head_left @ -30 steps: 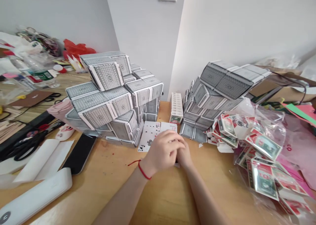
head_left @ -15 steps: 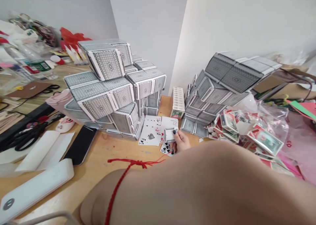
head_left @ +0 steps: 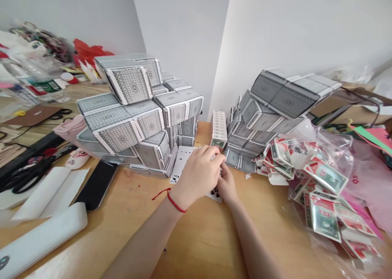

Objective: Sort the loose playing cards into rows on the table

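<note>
My left hand point(head_left: 200, 170), with a red string bracelet point(head_left: 177, 201) at its wrist, reaches over the playing cards, its fingers curled in against my right hand. My right hand point(head_left: 227, 184) is closed beside it around a small patterned playing card piece, now mostly covered by my fingers. Beneath the hands lie face-up playing cards point(head_left: 183, 156), a seven and an ace among them. Another card with black pips point(head_left: 215, 195) shows under the right hand. Just behind stands a row of boxed card decks point(head_left: 219, 123).
Stacked blocks built of grey-backed cards rise on the left point(head_left: 127, 128) and right point(head_left: 275, 99). Emptied card boxes point(head_left: 324, 175) spill from a clear bag at right. On the left lie a black phone point(head_left: 97, 185), a white power bank point(head_left: 45, 238) and black scissors point(head_left: 30, 170).
My left arm, which filled the foreground, has swung forward, and the left hand now meets the right over the cards. The piece in my right hand is now mostly hidden.
</note>
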A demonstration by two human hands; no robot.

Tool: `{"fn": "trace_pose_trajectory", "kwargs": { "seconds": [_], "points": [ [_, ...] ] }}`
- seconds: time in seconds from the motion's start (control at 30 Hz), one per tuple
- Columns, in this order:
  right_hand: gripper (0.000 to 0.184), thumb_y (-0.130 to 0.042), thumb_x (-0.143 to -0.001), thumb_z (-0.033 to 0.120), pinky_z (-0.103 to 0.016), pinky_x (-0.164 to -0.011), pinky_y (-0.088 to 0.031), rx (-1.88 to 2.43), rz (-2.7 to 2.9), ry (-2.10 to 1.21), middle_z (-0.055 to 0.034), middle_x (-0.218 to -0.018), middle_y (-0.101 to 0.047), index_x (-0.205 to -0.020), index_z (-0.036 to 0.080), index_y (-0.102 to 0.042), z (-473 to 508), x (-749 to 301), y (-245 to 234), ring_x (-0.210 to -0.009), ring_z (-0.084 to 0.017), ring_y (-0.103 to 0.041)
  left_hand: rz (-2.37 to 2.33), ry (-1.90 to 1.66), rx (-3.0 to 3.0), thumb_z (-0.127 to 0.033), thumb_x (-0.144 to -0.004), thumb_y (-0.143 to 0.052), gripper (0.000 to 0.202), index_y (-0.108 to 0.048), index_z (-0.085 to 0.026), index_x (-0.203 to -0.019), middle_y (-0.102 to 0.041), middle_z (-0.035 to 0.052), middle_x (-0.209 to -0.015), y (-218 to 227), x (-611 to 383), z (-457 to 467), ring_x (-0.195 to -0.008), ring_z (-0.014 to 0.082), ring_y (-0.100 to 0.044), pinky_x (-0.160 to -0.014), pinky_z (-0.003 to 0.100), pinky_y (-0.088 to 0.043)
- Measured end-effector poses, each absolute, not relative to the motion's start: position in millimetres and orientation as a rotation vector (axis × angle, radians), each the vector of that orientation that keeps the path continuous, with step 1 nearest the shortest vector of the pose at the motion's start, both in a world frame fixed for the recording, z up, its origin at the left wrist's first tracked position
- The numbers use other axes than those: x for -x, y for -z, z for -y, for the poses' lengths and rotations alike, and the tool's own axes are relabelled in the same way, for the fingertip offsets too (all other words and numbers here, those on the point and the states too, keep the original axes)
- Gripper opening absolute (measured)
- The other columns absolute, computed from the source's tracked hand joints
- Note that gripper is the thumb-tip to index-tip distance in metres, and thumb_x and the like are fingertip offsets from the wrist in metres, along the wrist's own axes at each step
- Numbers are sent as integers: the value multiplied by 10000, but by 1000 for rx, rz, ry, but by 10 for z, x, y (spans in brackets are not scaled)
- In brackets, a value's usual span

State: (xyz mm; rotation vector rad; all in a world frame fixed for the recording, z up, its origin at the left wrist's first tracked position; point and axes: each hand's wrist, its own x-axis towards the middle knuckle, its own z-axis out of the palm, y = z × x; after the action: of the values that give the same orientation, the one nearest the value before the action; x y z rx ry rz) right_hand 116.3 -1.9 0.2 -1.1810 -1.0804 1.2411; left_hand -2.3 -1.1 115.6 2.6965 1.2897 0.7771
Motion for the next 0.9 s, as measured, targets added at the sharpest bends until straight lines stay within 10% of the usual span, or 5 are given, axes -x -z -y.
{"fn": "trace_pose_trajectory", "kwargs": {
  "seconds": [0.57,0.9],
  "points": [
    [79,-452,-651,191,-199,-429,-260,1125,1164,-1357,55,-560,-378,-712,191,-503,0,-1266,37,-478,-88,-322,-1369,-447,-2785,-169,-803,-422,157,-579,-161,-814,-569,54,-794,-752,90,-150,-802,192,-533,-714,325,-411],
    [243,-560,-717,382,-213,-381,-239,1201,1112,-1307,47,-514,-448,-873,198,-593,-44,-1259,36,-391,-78,-319,-1517,-416,-2556,-165,-775,-399,172,-569,-146,-778,-586,62,-763,-810,122,-110,-665,178,-570,-579,288,-418]
  ]
}}
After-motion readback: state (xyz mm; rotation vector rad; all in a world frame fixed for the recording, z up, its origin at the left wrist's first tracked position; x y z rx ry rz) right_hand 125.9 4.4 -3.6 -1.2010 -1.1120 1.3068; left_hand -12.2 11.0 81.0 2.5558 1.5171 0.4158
